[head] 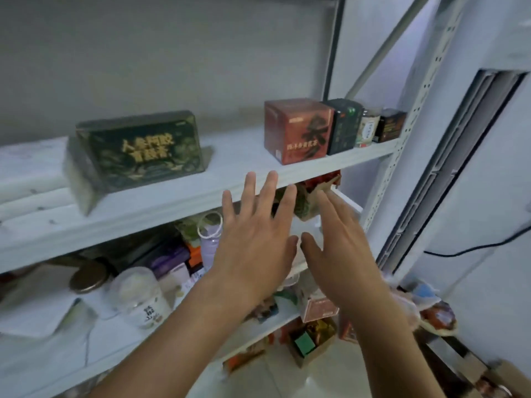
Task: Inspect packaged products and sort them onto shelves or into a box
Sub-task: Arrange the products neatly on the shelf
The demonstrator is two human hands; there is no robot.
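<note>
On the upper shelf (201, 193), far left, a dark green box (140, 150) with gold lettering stands tilted. Below it, on the lower shelf (43, 354), sit a white jar (140, 297) and a purple bottle (211, 245). My left hand (255, 239) is spread flat and empty, fingers over the upper shelf's front edge. My right hand (342, 248) is beside it, also open and holding nothing. Far right on the upper shelf stand a red box (297, 130), a black box (344, 126) and smaller packages.
</note>
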